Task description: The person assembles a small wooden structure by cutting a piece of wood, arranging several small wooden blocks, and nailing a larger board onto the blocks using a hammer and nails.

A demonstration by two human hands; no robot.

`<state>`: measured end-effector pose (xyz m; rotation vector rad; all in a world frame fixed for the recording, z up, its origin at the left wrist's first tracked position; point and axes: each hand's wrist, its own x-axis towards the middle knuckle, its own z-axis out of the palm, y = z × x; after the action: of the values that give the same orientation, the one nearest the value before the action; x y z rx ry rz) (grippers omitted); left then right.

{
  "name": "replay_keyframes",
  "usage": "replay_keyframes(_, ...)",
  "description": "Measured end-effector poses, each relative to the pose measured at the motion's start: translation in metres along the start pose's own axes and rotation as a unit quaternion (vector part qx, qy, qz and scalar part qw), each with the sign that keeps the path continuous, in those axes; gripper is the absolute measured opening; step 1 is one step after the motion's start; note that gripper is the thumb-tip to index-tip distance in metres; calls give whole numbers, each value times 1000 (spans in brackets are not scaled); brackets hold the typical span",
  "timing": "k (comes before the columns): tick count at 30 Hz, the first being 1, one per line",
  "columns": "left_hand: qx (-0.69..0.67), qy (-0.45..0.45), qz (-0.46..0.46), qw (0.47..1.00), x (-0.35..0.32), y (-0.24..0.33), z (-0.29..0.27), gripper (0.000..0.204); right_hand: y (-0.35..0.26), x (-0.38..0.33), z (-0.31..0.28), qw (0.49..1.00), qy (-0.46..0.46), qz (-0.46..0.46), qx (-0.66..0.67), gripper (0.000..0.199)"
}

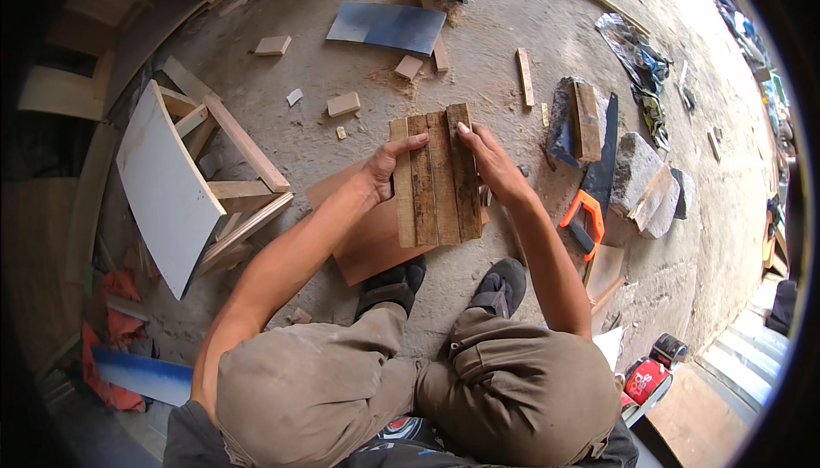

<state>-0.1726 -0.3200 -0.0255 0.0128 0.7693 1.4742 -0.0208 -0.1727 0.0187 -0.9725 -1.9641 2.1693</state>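
Note:
Several rough wooden slats (437,190) stand side by side between my hands, above the floor in front of my knees. My left hand (395,163) grips the left edge of the bundle, thumb across its front and fingers mostly behind. On the other side my right hand (494,160) is closed on the rightmost slat, which sits a little higher than the others; its thumb lies near the top. Behind and below the slats a reddish-brown board (363,250) is partly hidden. My feet in dark shoes are just beneath.
A handsaw (584,222) with an orange handle leans by concrete blocks (636,173) on the right. A white-panelled wooden frame (171,186) stands at left. Ahead lie a blue-white panel (386,26) and wood offcuts (343,104). A red-and-black object (647,380) sits at lower right.

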Motion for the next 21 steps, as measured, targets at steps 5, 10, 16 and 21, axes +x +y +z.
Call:
replay_keyframes(5, 5, -2, 7, 1000, -4, 4, -2, 44, -5, -6, 2, 1000, -11, 11, 20, 61)
replay_keyframes(10, 16, -8, 21, 1000, -2, 6, -2, 51, 0, 0, -4, 997, -17, -1, 69, 64)
replay_keyframes(16, 15, -11, 16, 1000, 0, 8, -2, 49, 13, 6, -9, 997, -21, -26, 68, 64)
replay_keyframes(21, 40, 19, 36, 998, -5, 9, 8, 49, 19, 7, -5, 995, -8, -49, 86, 65)
